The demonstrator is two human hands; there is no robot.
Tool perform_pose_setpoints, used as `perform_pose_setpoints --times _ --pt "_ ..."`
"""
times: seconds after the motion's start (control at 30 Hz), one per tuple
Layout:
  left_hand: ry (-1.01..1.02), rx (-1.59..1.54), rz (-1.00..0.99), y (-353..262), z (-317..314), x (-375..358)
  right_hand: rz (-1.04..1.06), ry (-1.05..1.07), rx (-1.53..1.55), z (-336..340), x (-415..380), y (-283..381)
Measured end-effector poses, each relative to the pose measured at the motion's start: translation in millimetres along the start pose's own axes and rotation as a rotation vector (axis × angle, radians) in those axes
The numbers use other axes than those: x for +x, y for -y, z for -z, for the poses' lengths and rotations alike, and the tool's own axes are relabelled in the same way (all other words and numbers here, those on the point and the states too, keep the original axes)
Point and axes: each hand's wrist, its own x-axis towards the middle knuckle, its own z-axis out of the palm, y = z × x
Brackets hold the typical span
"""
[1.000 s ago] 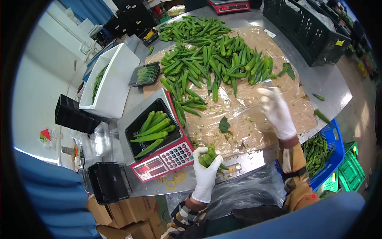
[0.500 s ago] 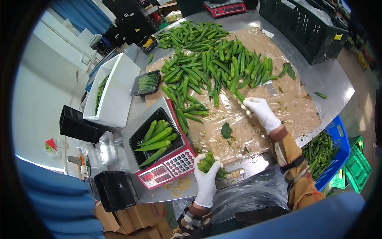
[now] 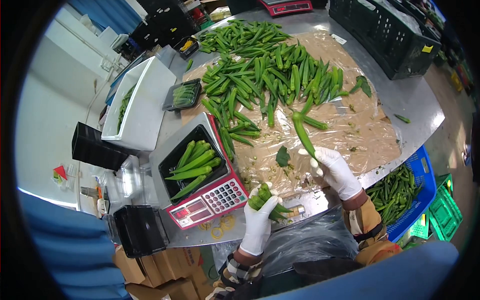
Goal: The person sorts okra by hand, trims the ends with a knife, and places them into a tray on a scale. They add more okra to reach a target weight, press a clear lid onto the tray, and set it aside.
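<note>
My left hand [image 3: 259, 223], in a white glove, is closed around several okra pods [image 3: 262, 197] near the table's front edge. In my gloved right hand [image 3: 334, 171] a single long okra pod [image 3: 302, 133] is pinched by its lower end, its stem end pointing up and away. Beyond my hands spreads a big heap of okra [image 3: 260, 75] on brown, film-covered cardboard [image 3: 320, 165]. Left of my left hand, a red scale [image 3: 226, 196] carries a black tray [image 3: 167, 162] with several okra pods inside.
A white foam box [image 3: 155, 100] and a film-wrapped okra pack [image 3: 184, 95] stand at the left. Rubber bands [image 3: 217, 233] lie beside the scale, near a black tray [image 3: 141, 230]. A blue okra crate [image 3: 431, 182] sits lower right; a dark crate [image 3: 385, 37] stands at back right.
My right hand has drawn back toward me from the heap's edge, bringing the okra pod with it. My left hand keeps its bunch in nearly the same place.
</note>
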Motion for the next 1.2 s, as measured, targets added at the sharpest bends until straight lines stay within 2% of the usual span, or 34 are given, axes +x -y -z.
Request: perform_pose_setpoints --times 0.13,0.33,0.43,0.53,0.57,0.6,0.67,0.77,0.87,0.9,1.0,1.03,1.13,1.2 --pt "-0.012 0.013 0.015 1 1 -2 -0.013 -0.022 -0.139 -8 -8 4" --pt "-0.023 0.006 0.029 -1 0 -3 0.012 -0.068 -0.132 -10 -12 4" --pt "-0.029 0.001 0.025 1 2 -2 0.103 0.032 -0.143 8 -12 7" --pt "-0.063 -0.028 0.037 -2 0 -3 0.416 0.525 0.434 28 -12 11" --pt "-0.062 -0.037 0.044 -2 1 -3 0.451 0.667 0.46 44 -9 18" --pt "-0.059 -0.044 0.05 -2 1 -2 0.443 0.575 0.438 37 -13 32" --pt "-0.044 -0.039 0.051 -1 0 1 0.36 0.074 0.132 48 3 44" --pt "-0.033 -0.018 0.041 2 1 0 0.53 -0.357 -0.728 68 58 21" --pt "-0.03 -0.009 0.017 2 2 -2 0.625 -0.509 -1.316 83 80 2" --pt "-0.032 -0.002 0.011 3 4 -2 0.528 -0.531 -1.495 86 83 0" --pt "-0.058 0.016 0.007 3 7 0 0.464 -0.449 -1.044 94 81 -7" --pt "-0.069 0.02 0.009 3 8 1 0.333 -0.305 -0.633 82 68 7" --pt "-0.05 -0.005 0.047 -1 2 0 0.425 -0.032 0.053 65 13 42" --pt "-0.044 -0.013 0.042 3 4 5 0.482 0.268 0.316 74 0 58"
